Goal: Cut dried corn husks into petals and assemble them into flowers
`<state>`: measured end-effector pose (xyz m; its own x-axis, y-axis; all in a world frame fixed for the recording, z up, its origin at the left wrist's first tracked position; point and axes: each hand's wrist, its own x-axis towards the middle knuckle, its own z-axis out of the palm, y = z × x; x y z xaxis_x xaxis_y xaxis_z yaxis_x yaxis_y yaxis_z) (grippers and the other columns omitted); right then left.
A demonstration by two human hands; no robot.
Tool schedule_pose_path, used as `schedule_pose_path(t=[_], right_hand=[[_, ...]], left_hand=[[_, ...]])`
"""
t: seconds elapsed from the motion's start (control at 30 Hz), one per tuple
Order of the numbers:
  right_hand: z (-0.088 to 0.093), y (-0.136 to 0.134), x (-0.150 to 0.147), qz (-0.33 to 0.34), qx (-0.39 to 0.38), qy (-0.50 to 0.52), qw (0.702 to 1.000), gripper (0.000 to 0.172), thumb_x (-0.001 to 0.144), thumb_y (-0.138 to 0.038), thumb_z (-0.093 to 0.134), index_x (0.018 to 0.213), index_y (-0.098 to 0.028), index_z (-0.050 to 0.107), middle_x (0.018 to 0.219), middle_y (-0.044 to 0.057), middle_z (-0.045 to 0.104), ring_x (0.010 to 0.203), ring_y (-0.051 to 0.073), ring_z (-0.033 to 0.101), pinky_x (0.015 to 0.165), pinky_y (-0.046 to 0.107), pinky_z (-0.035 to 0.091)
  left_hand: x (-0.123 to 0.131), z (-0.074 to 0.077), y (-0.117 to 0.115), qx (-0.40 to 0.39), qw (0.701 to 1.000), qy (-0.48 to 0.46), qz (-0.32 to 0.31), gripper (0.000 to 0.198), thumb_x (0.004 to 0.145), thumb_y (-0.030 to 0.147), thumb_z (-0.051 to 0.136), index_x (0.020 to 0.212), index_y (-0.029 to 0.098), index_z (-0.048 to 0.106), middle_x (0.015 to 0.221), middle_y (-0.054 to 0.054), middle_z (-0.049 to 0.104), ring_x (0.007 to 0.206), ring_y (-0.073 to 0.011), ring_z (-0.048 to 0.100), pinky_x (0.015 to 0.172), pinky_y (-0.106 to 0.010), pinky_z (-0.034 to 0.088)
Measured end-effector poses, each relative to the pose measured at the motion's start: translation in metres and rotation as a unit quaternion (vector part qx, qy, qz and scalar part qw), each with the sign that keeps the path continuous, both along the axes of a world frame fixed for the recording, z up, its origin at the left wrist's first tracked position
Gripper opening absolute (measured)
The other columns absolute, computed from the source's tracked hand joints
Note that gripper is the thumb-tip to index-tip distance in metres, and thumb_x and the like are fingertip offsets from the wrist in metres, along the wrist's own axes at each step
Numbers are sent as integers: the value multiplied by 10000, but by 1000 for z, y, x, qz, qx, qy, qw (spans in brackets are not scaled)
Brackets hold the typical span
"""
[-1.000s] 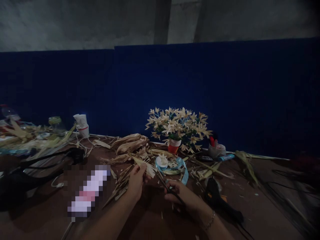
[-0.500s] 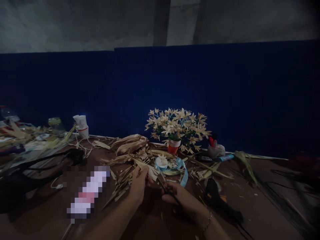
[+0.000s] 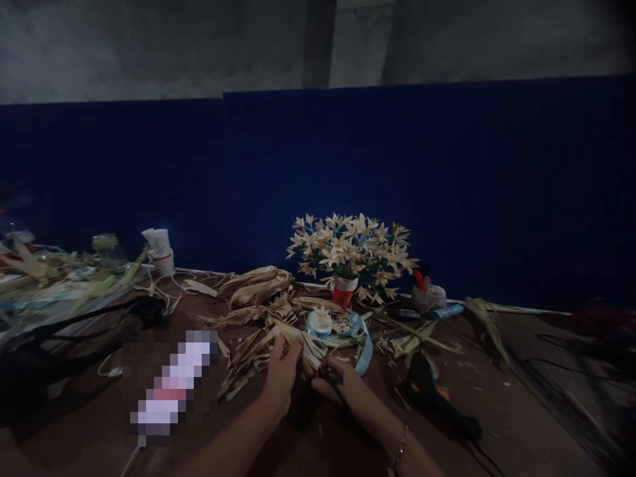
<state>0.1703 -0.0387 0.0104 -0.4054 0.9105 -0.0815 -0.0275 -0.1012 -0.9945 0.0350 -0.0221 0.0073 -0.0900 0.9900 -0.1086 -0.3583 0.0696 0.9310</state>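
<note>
My left hand (image 3: 283, 372) pinches a pale piece of dried corn husk (image 3: 313, 354) low over the table. Closed around dark-handled scissors (image 3: 336, 389), my right hand (image 3: 348, 384) meets the husk from the right. The scissor blades are at the husk, but dim light hides whether they are open. Just beyond my hands lies a roll of light blue ribbon (image 3: 367, 352) with a small pale husk flower (image 3: 320, 319) by it. Behind that stands a red and white pot (image 3: 344, 291) full of cream star-shaped flowers (image 3: 342, 246).
Dried husks (image 3: 261, 286) are piled behind my left hand. A black glue gun (image 3: 437, 399) lies to the right, a cup with red-handled tools (image 3: 426, 297) behind it. A pixelated pale object (image 3: 173, 384) lies left, near a black bag-like item (image 3: 30, 364). A blue partition (image 3: 447, 185) stands behind.
My right hand has moved slightly left, bringing the scissors up to the husk and closer to my left hand. The husk has tilted. The view has shifted a little.
</note>
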Motion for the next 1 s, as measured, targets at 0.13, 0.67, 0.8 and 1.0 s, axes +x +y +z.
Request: schedule_pose_path(t=[0.13,0.67,0.8,1.0], right_hand=[[1,0,2,6,-15,-17,1000,417,582,-469,702,811,-161,538,696,-16,548,589,94,452,501,184,356],[-10,3,0,-3,5,-62,998,393,658,-494,630,815,-175,464,621,-53,468,459,50,347,393,164,280],[-11,4,-1,-14,28,-60,998,395,636,-491,649,778,-165,478,641,-36,497,515,70,393,436,172,307],[-6,4,-3,-28,35,-47,998,375,609,-475,675,710,-164,492,642,-27,515,552,84,413,479,185,327]], left_hand=[[0,3,-1,7,1000,-6,-2,309,681,469,593,775,196,481,459,68,527,383,-78,473,384,-166,327],[0,0,-2,10,1000,-7,-8,296,722,459,558,833,193,492,511,57,534,415,-70,458,418,-165,334],[1,-1,-2,1,1000,-18,-7,299,718,455,566,829,190,485,484,63,510,417,-71,451,419,-162,327],[0,-1,-1,5,1000,-19,-7,288,727,440,566,848,191,484,468,70,497,405,-68,436,413,-161,313]])
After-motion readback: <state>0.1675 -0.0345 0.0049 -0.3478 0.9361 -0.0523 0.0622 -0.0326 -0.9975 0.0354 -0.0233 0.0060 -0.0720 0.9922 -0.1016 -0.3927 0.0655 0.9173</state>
